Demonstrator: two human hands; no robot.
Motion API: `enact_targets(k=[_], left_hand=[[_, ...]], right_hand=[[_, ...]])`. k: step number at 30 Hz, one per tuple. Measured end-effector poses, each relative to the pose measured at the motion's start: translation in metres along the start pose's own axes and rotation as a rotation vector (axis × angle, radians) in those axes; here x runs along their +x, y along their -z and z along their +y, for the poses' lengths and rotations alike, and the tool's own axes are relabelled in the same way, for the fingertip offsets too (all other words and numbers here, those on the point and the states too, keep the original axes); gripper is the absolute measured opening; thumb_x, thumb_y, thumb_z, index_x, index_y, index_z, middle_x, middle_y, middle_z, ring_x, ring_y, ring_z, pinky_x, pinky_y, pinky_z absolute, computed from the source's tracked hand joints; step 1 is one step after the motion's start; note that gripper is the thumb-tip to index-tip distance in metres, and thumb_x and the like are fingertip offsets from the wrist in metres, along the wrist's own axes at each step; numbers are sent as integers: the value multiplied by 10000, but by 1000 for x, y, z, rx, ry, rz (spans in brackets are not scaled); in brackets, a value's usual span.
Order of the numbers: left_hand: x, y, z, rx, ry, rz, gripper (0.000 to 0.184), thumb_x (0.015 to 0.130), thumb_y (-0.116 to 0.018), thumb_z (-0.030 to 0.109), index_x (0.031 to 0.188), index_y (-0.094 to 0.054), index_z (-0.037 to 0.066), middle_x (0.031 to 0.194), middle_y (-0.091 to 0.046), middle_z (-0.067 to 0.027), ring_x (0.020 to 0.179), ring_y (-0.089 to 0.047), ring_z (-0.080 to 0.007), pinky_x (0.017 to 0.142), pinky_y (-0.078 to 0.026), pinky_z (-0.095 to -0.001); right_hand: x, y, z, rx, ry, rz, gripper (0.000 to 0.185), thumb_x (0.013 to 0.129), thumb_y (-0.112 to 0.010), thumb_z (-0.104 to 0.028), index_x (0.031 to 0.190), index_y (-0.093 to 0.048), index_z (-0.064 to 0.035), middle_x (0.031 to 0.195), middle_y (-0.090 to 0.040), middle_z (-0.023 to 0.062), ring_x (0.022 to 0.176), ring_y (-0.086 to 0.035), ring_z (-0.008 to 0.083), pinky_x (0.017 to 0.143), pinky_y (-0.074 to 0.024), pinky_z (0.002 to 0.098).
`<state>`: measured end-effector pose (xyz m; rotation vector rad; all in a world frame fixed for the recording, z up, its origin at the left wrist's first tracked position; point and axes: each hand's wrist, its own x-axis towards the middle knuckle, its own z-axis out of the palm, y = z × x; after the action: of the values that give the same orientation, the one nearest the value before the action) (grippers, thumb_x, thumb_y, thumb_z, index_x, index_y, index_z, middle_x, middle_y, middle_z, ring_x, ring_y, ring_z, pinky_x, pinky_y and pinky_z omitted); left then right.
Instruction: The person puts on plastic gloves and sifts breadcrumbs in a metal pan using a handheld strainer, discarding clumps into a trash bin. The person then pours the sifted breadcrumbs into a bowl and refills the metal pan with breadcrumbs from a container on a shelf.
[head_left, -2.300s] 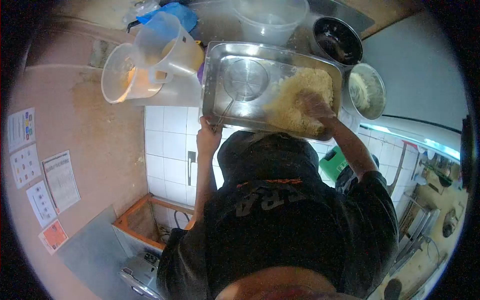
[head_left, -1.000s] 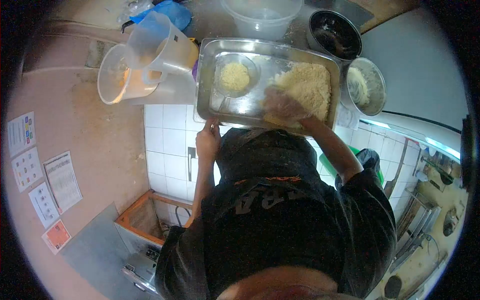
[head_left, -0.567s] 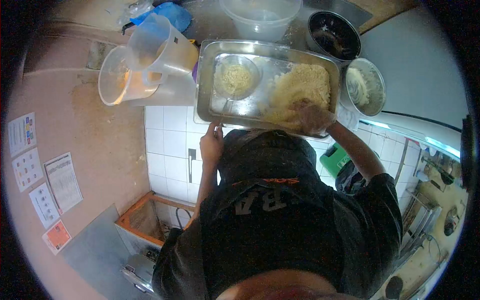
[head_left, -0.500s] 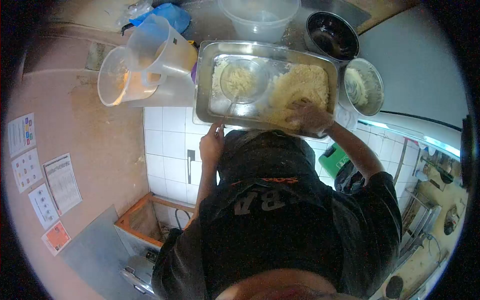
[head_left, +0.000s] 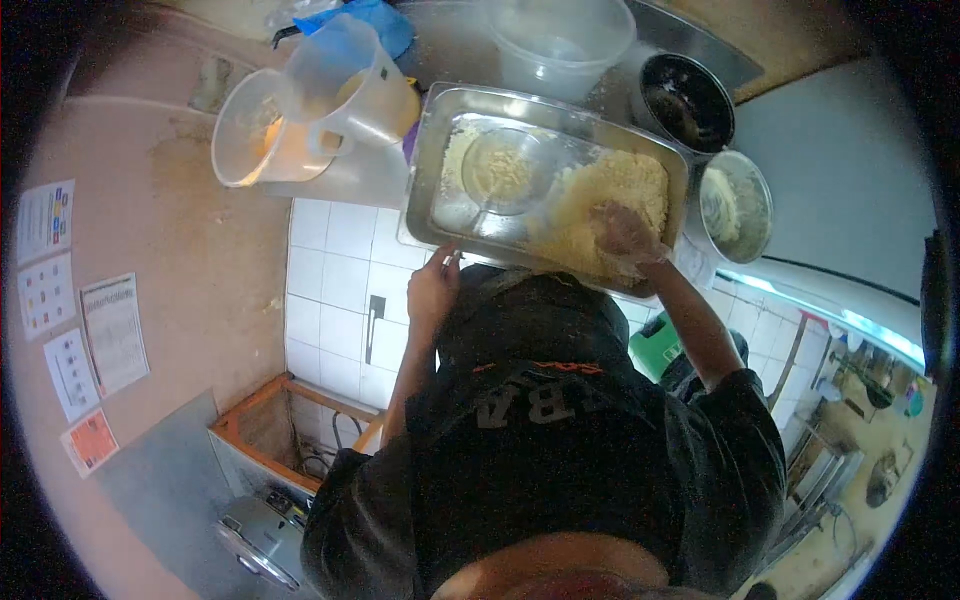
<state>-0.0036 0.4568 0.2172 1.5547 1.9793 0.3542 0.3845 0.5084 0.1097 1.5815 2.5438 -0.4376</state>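
A rectangular metal tray (head_left: 425, 170) lies in front of me. Its right half carries a heap of pale yellow crumbs (head_left: 640, 178). My right hand (head_left: 625, 235) is down in these crumbs; motion blurs its fingers and crumbs cover part of them. On the tray's left side rests a round sieve (head_left: 530, 180) with some crumbs inside, and its thin handle slants toward the near rim. My left hand (head_left: 432, 285) is closed by that rim, apparently around the handle's end.
Two clear plastic jugs (head_left: 345, 90) stand left of the tray. Behind it is a clear plastic tub (head_left: 560, 60). A black bowl (head_left: 690, 105) and a metal bowl (head_left: 740, 205) with pale residue sit to the right. A blue bag (head_left: 375, 25) lies at the back.
My right hand has shifted slightly within the crumbs, and its fingers are more blurred. My left hand stays by the near rim. The whole view has shifted a little with my head.
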Motion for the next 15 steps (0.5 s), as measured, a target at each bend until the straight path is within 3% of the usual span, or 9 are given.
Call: enact_targets(k=[1,2,4,5,7,9,13,15], left_hand=[[-1,0,3,-17,2,8,239,925,-562,259,1140,-627,178,739,-668,-189,685,-652,-398,598,-500,-479],[-4,0,4,-31,2,8,240,924,-559,256,1140,-627,175,731,-666,-188,684,-652,-398,597,-500,-480],[-4,-4,4,-25,18,15,258,921,-560,252,1160,-617,174,721,-660,-194,685,-653,-395,598,-498,-485],[-5,0,8,-20,-22,-7,271,917,-565,247,1175,-609,178,725,-659,-197,686,-653,-395,600,-497,-487],[-6,1,9,-11,-64,-28,285,914,-569,242,1191,-601,182,729,-659,-200,687,-653,-395,601,-497,-490],[-5,-2,9,1,-33,-7,313,905,-576,215,1216,-589,184,731,-657,-204,688,-654,-391,603,-501,-481],[-2,4,8,-84,-57,6,318,897,-574,181,1214,-590,182,738,-659,-204,690,-656,-388,605,-504,-472],[-2,6,1,-52,-67,72,362,902,-593,170,1261,-579,214,690,-643,-179,627,-647,-344,591,-491,-437]], right_hand=[[12,9,-3,0,12,4,469,889,-567,-286,1328,-507,-132,1341,-520,111,1273,-441,306,1119,-291,413],[25,14,-6,96,121,174,427,837,-624,-258,1233,-572,-108,1297,-551,130,1200,-508,309,1047,-371,425],[50,65,-41,331,171,233,398,768,-704,-228,1137,-641,-92,1248,-586,155,1096,-593,308,953,-466,429],[70,109,-76,468,115,120,412,751,-728,-224,1135,-645,-99,1243,-588,162,1066,-609,304,931,-481,421],[99,124,-105,767,14,89,436,724,-755,-218,1126,-650,-85,1207,-601,172,1039,-623,296,932,-484,412],[145,83,-120,697,115,290,454,708,-770,-204,1134,-653,-97,1223,-594,153,1082,-604,276,937,-484,404],[165,92,-141,551,211,379,449,717,-715,-195,1155,-645,-121,1180,-610,170,1119,-579,317,972,-460,410],[157,95,-133,576,324,507,433,750,-715,-233,1168,-646,-143,1231,-584,152,1151,-556,307,992,-444,409]])
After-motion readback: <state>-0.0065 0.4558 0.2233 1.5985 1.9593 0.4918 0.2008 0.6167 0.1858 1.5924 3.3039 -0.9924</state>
